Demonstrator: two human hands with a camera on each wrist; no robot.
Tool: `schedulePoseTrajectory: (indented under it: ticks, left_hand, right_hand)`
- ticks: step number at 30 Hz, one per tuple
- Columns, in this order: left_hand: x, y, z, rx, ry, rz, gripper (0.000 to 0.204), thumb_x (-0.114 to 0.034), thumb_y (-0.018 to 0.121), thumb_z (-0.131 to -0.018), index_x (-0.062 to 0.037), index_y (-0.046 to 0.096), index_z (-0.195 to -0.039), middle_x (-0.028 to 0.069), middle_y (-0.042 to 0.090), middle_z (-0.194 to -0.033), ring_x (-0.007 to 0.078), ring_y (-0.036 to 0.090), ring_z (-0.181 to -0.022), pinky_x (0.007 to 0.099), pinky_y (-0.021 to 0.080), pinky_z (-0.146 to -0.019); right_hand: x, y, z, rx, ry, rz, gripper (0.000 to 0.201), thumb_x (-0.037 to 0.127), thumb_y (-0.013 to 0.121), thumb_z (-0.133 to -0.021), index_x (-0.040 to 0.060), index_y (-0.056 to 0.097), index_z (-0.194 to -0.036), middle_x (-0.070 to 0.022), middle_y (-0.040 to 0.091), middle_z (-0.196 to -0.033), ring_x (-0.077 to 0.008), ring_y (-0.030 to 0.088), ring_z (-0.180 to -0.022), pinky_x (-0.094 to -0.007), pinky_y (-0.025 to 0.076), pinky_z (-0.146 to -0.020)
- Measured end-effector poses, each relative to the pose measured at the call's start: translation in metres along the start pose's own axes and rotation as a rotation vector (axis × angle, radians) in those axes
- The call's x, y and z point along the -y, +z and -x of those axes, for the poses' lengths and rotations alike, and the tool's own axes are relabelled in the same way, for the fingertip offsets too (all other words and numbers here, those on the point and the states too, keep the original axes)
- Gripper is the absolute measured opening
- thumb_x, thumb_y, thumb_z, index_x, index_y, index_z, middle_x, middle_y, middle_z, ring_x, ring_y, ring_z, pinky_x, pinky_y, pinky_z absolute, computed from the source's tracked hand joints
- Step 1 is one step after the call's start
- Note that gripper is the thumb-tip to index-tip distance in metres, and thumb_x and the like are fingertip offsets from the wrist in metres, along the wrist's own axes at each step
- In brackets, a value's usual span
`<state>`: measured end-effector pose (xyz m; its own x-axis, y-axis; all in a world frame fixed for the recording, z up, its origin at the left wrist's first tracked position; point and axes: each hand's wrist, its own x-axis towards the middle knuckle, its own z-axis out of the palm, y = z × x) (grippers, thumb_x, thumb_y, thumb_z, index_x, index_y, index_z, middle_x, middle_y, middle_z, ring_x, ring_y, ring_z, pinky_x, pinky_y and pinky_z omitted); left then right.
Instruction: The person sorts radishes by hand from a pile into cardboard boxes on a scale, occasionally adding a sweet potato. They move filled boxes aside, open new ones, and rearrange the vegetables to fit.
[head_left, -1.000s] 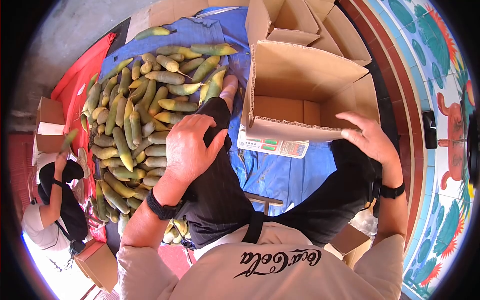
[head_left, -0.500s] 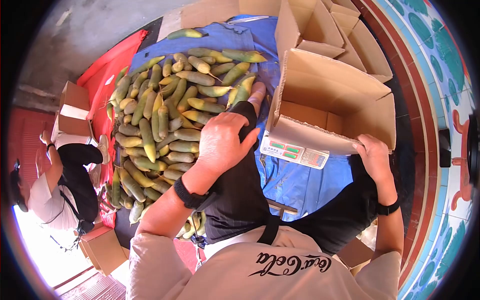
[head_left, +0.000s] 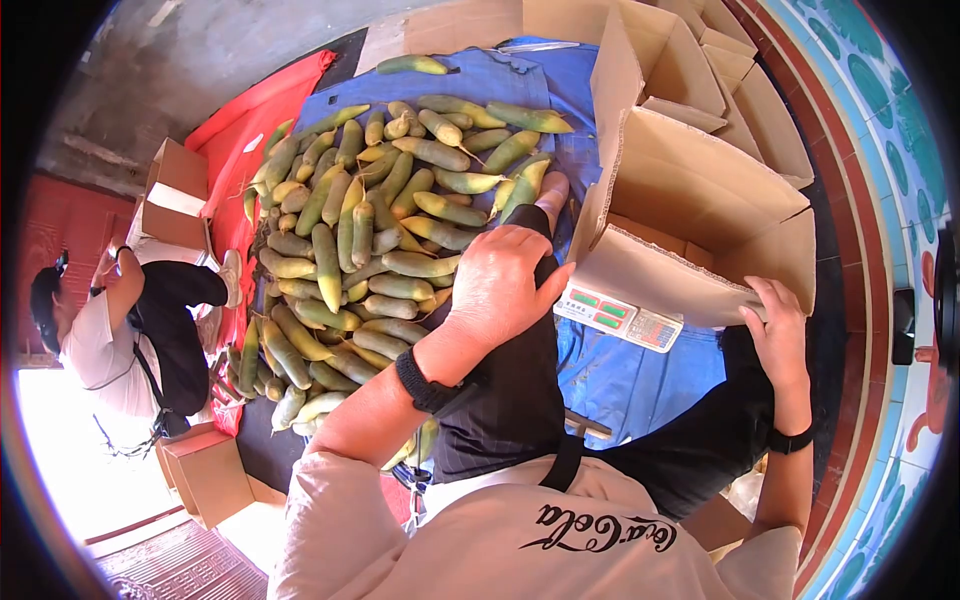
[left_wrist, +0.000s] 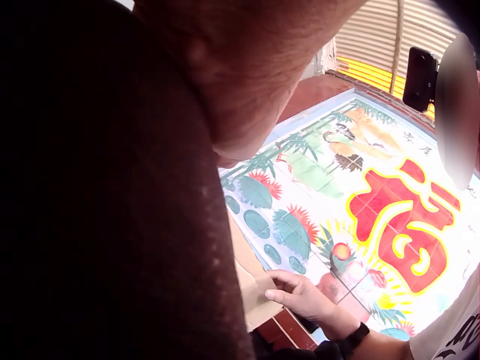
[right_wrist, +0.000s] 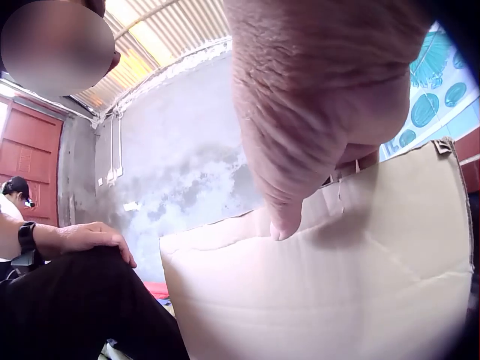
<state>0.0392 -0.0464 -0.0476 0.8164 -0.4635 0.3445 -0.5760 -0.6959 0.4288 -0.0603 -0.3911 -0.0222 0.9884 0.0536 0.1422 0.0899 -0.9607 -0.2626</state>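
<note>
In the head view my right hand (head_left: 778,335) holds the near rim of an open cardboard box (head_left: 670,272). Seen from the right wrist, the thumb (right_wrist: 285,221) lies on the outside of the box wall (right_wrist: 300,300) and the fingers go over the edge. Under the box, a white scale (head_left: 620,318) with green displays pokes out. My left hand (head_left: 500,280) rests on the black-trousered knee, fingers relaxed and holding nothing. Beside that knee lies a big heap of green radishes (head_left: 327,265), yellowish at their tips.
A blue tarp (head_left: 640,390) spreads beneath the radishes and scale. More open cardboard boxes (head_left: 680,70) stand behind the box. At the left, another person (head_left: 120,350) sits beside a red cloth (head_left: 240,115). A tiled, painted wall (head_left: 880,130) runs along the right.
The right hand, spread beside the box rim a second ago, has come down and taken hold of it. My left hand stays on the knee. The head view has swung left.
</note>
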Motion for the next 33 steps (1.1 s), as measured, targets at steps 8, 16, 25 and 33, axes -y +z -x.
schedulePoseTrajectory:
  ticks: [8,16,25,33]
  left_hand:
    - [-0.009,0.005,0.002,-0.058,0.015,0.121,0.029,-0.029,0.07,-0.075,-0.0036,0.063,-0.085,0.0116,0.066,-0.095,0.0317,0.06,-0.092,0.0424,0.046,-0.083]
    - [0.045,0.001,0.042,-0.141,-0.147,0.464,0.03,-0.021,0.058,-0.088,-0.0013,0.059,-0.11,0.0147,0.059,-0.117,0.0273,0.056,-0.105,0.0366,0.042,-0.093]
    - [0.204,0.047,0.235,0.307,-0.852,-0.067,0.039,-0.036,0.066,-0.079,-0.0056,0.062,-0.103,0.016,0.062,-0.101,0.0343,0.056,-0.101,0.0425,0.043,-0.09]
    - [0.186,0.079,0.275,0.676,-0.91,-0.378,0.046,-0.035,0.068,-0.076,-0.0113,0.056,-0.114,0.0106,0.047,-0.124,0.0304,0.045,-0.118,0.0438,0.041,-0.095]
  right_hand:
    - [-0.001,-0.003,0.036,-0.334,0.053,0.135,0.042,0.0,0.064,-0.078,0.0027,0.056,-0.119,-0.0153,0.058,-0.114,-0.0335,0.055,-0.104,-0.0391,0.044,-0.091]
    - [-0.029,0.015,0.097,-0.311,0.177,0.209,0.026,0.004,0.058,-0.087,0.0,0.058,-0.112,-0.0176,0.059,-0.109,-0.0344,0.057,-0.101,-0.0393,0.046,-0.089]
    - [-0.062,0.007,0.13,-0.341,0.338,0.197,0.02,0.006,0.054,-0.091,0.0002,0.06,-0.109,-0.0159,0.06,-0.106,-0.0315,0.059,-0.099,-0.0368,0.047,-0.087]
    - [-0.056,0.011,0.13,-0.3,0.341,0.221,0.017,0.007,0.051,-0.093,-0.0003,0.059,-0.106,-0.0151,0.061,-0.105,-0.0305,0.06,-0.098,-0.0351,0.046,-0.087]
